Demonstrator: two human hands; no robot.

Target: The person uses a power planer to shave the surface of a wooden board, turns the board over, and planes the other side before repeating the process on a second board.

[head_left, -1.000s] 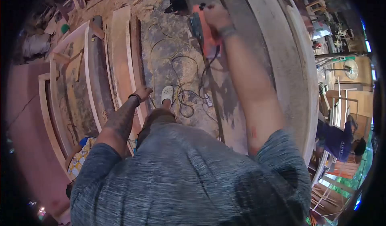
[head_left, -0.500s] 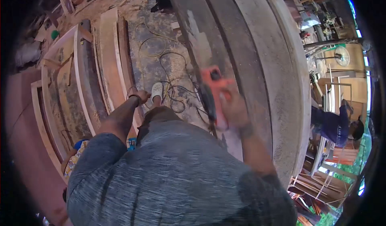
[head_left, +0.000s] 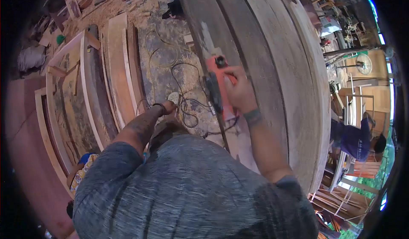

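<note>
My right hand (head_left: 242,93) is wrapped around the rear handle of an orange-and-black electric hand planer (head_left: 218,82). The planer rests along the left edge of a long grey-brown wooden plank (head_left: 230,47), where a paler strip shows ahead of it. A dark power cord (head_left: 221,130) trails from the tool's near end. Away from the plank, my left hand (head_left: 170,107) hangs low beside my leg, overlapping my light perforated clog (head_left: 174,97). Its fingers are too small and bunched in this view to tell whether they are open or closed.
More long boards (head_left: 281,47) lie parallel on the right. Wooden frames and planks (head_left: 117,60) stand on the left, over a floor (head_left: 164,39) strewn with sawdust and looped cables. Another person (head_left: 355,139) is at the far right, near a fan (head_left: 363,64). Part of someone (head_left: 83,168) shows lower left.
The planer and my right hand have shifted slightly back and left along the plank edge. My left hand has swung right, now in front of the clog.
</note>
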